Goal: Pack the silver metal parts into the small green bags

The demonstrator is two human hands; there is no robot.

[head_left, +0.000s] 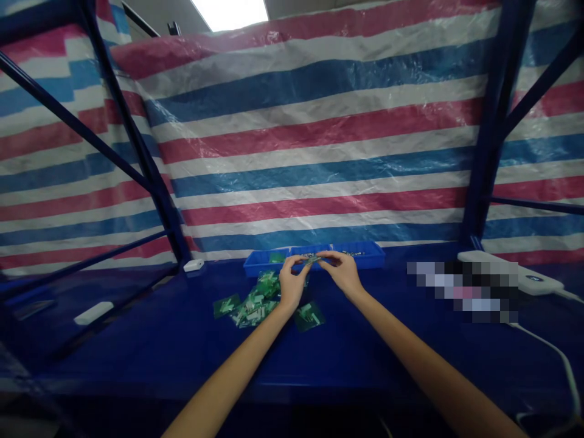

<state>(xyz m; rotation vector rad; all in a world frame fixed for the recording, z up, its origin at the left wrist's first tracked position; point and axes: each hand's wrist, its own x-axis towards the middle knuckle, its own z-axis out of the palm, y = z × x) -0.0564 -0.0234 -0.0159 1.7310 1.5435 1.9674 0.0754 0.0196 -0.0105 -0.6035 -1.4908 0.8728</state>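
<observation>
My left hand (292,281) and my right hand (343,272) meet over the front of a blue divided tray (370,263). Both pinch a small, greyish, see-through plastic bag (312,258) between thumb and fingers; its contents are too small to make out. Below and left of my left hand lies a pile of clear bags (255,307) with green and white pieces inside. Single bags lie on either side, one at the left (227,305) and another at the right (309,316). The tray holds a green piece at left and small metallic parts in the middle and right compartments.
Everything lies on a blue shelf (182,353) between blue metal uprights (486,134). Two white objects, one small (194,265) and one longer (93,313), are at left. At right are a white power strip (542,283) with a cable and a blurred-out patch. Striped sheeting (319,134) hangs behind.
</observation>
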